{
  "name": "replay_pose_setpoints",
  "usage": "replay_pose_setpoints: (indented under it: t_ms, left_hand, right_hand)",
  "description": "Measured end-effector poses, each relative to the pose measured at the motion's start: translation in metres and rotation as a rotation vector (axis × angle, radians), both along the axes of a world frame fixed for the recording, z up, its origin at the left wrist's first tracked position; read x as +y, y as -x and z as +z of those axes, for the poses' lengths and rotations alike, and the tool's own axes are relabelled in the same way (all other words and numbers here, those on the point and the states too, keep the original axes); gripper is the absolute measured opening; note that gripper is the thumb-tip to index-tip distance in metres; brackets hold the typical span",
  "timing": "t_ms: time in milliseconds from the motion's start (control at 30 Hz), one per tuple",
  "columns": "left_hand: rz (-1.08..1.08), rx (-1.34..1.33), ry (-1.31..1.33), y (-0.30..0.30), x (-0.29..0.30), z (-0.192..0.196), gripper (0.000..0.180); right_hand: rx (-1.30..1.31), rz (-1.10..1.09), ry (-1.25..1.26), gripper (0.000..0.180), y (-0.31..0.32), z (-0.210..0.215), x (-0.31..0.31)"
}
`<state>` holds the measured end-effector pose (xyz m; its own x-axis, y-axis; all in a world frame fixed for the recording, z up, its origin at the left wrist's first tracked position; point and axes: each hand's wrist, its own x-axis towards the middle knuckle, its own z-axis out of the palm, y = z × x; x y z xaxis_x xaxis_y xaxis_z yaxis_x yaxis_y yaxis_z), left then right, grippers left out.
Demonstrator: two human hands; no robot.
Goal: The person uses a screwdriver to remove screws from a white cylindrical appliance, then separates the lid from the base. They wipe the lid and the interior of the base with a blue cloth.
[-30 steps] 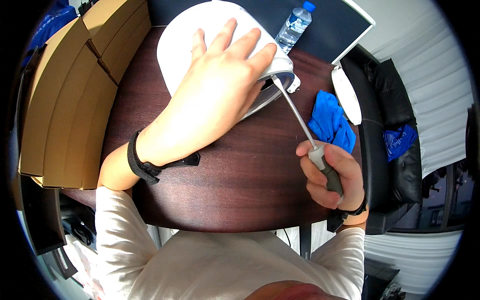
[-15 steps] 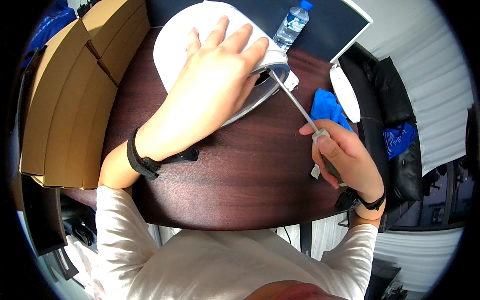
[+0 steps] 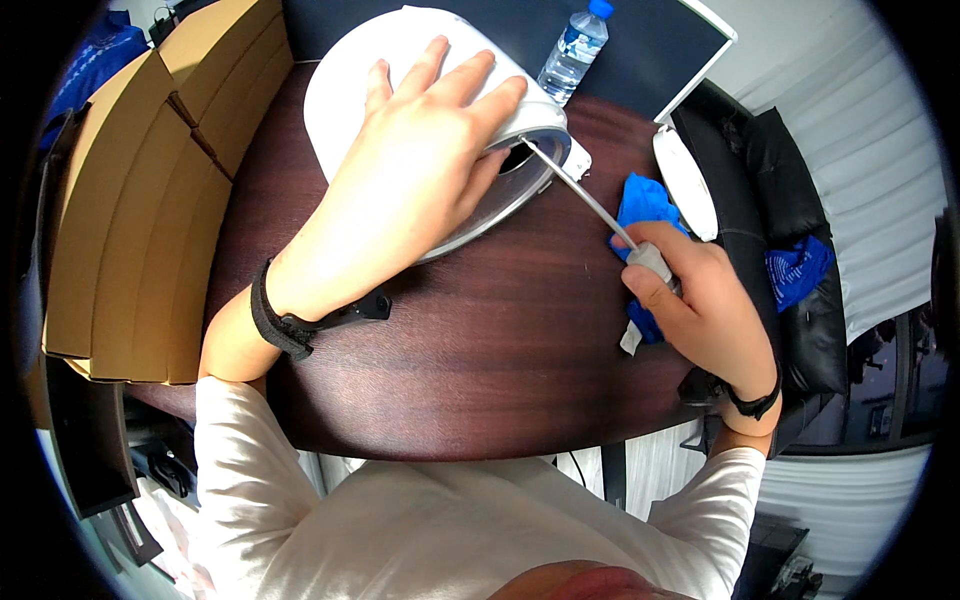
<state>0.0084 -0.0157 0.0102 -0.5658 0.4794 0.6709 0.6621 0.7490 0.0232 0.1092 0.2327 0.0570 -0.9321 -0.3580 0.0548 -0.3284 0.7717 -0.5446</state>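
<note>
A white rounded housing [image 3: 340, 95] with a grey rim and a dark opening lies on the far side of the table. My left hand [image 3: 425, 140] rests on top of it, fingers spread over the white shell and the thumb down by the rim. In my right hand [image 3: 705, 295] is the light grey handle of a screwdriver [image 3: 585, 195], gripped with curled fingers. Its long metal shaft slants up and left, the tip meeting the rim beside the opening. Whether a screw sits under the tip is too small to tell.
A water bottle [image 3: 574, 55] with a blue cap stands behind the housing. Right of it lie a blue cloth [image 3: 645, 200] and a long white cover [image 3: 686, 183]. Cardboard boxes [image 3: 135, 230] line the left side of the dark wooden table [image 3: 480, 350]. A black sofa [image 3: 800, 180] stands at right.
My right hand has shifted slightly right and turned on the screwdriver handle, the thumb now lying differently. The tip stays at the rim. My left hand keeps its place on the housing.
</note>
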Motion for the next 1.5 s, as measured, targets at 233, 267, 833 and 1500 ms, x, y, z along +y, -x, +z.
replay_pose_setpoints:
  t_ms: [233,267,833,1500]
  left_hand:
    - [0.004,0.006,0.003,0.001,0.001,0.0,0.053]
    - [0.007,-0.001,0.008,0.001,0.001,0.001,0.053]
    - [0.07,0.019,0.002,-0.001,0.006,-0.002,0.052]
    - [-0.005,-0.094,-0.014,0.003,-0.008,0.007,0.055]
  right_hand:
    - [-0.579,-0.158,0.559,0.022,-0.001,-0.004,0.004]
    - [-0.507,-0.163,0.46,0.023,-0.001,-0.004,0.002]
    - [0.71,-0.073,-0.866,0.031,-0.006,-0.003,-0.018]
    - [-0.885,0.172,1.12,0.064,-0.005,-0.062,0.0]
